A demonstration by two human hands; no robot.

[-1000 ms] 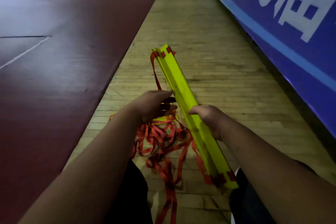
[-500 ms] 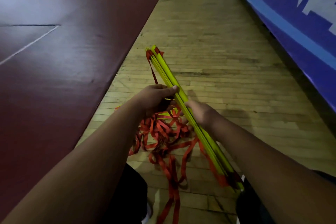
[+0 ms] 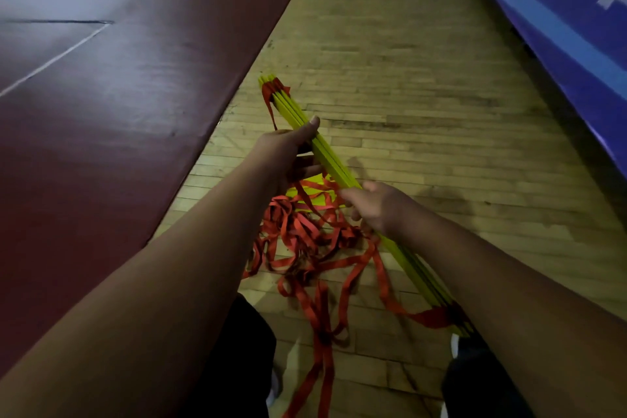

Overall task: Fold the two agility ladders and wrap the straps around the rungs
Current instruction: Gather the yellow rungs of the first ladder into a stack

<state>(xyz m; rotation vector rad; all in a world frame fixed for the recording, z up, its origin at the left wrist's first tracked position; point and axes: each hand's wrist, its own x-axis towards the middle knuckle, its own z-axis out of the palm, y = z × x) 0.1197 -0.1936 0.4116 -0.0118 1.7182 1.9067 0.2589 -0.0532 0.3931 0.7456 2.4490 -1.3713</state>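
A stack of yellow ladder rungs (image 3: 330, 159) lies slanted across the middle, its far end up left and its near end by my right knee. My left hand (image 3: 288, 153) grips the stack near its far half, thumb along the top edge. My right hand (image 3: 376, 207) holds the stack lower down, fingers curled round it. Red straps (image 3: 305, 237) hang from both ends of the rungs and lie in a loose tangle on the floor under my hands. More yellow rungs (image 3: 310, 193) show beneath the straps between my hands.
Under everything is a wooden plank floor (image 3: 424, 112). A dark red mat (image 3: 101, 112) covers the left side. A blue banner with white lettering (image 3: 559, 10) runs along the right. My dark trouser legs and shoes show at the bottom.
The rung stack has turned more edge-on. My left hand moved up from the straps onto the stack. The camera tilted down, so the banner shows less.
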